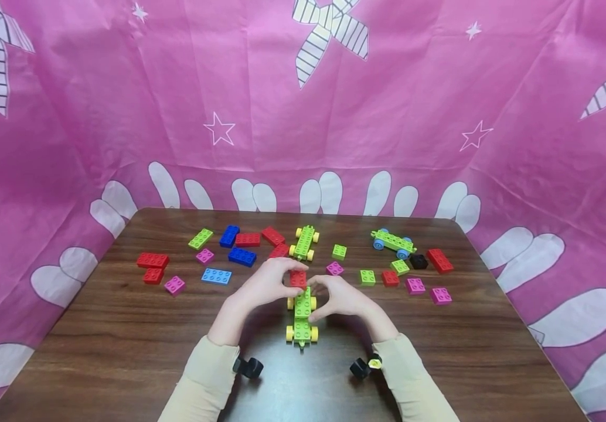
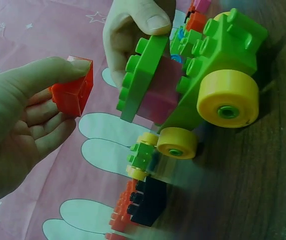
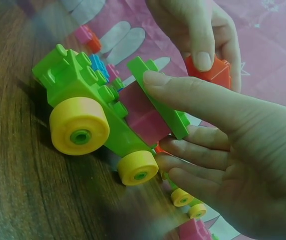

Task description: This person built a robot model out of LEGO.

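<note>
My left hand (image 1: 261,284) pinches a red brick (image 2: 73,90) between thumb and fingers, raised above the far end of a green car base (image 1: 302,335) with yellow wheels (image 2: 228,99). On that base stands a pink brick (image 3: 143,112), topped by a flat green brick (image 2: 141,77) whose studs face up. My right hand (image 1: 342,296) holds this green brick, its thumb on the near side and its fingers behind. In both wrist views the red brick is apart from the green one.
Farther back are a green car base with yellow wheels (image 1: 305,239) and another with blue wheels (image 1: 394,242). Several red, blue and pink bricks lie leftward, including a light blue brick (image 1: 216,276). Rightward lie several more, with a black brick (image 1: 418,261) and a pink brick (image 1: 441,296).
</note>
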A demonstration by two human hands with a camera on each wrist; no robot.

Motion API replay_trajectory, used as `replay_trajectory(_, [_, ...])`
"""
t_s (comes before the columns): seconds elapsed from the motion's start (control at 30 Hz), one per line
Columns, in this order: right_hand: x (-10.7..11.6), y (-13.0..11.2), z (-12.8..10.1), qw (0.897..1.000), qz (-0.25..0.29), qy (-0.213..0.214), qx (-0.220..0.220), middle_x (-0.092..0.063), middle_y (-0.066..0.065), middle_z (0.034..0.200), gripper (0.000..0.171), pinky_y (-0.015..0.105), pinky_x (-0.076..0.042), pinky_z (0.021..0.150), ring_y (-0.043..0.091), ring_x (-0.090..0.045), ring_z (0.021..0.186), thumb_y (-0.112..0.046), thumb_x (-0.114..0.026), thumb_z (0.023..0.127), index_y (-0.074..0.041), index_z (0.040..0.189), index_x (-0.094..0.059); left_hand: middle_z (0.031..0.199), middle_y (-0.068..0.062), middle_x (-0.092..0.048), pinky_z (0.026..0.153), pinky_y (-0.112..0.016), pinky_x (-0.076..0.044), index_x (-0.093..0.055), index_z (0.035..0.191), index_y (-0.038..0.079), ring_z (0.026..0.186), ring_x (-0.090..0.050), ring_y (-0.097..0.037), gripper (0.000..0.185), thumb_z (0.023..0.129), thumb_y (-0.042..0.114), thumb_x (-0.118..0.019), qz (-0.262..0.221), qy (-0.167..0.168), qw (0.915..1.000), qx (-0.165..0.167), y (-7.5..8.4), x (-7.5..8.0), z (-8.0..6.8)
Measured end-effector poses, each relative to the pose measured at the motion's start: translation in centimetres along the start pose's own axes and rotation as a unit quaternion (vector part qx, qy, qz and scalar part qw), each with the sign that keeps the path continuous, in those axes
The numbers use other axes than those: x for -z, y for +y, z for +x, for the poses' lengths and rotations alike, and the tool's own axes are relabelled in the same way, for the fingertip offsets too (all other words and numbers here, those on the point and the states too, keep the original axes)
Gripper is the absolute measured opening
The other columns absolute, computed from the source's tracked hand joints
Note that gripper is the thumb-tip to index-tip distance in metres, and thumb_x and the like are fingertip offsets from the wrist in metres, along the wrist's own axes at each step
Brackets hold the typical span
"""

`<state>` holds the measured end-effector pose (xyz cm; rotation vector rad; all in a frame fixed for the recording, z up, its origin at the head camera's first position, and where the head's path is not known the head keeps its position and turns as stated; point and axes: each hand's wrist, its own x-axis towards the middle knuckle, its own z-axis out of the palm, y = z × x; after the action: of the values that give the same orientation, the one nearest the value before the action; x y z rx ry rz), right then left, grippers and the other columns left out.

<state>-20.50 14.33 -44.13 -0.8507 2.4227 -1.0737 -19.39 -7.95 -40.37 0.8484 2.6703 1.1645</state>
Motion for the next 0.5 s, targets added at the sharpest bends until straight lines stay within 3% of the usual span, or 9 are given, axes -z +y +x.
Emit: replay_trajectory(0.5, [0.03, 0.04, 0.01, 1.0, 0.0, 0.0, 0.004, -0.068, 0.006, 0.113, 0.07, 0.041, -0.054, 0.094, 0.023, -0.065, 0.108, -0.031, -0.088, 0.071, -0.002, 0.126, -0.058, 0.117, -0.005, -0.07, 0.095, -0.042, -0.053, -0.069, 0.12, 0.008, 0.112, -0.062, -0.022, 0.04, 0.082, 0.017, -0.08, 0.005, -0.018, 0.9998, 0.008, -0.17, -0.69, 0.26])
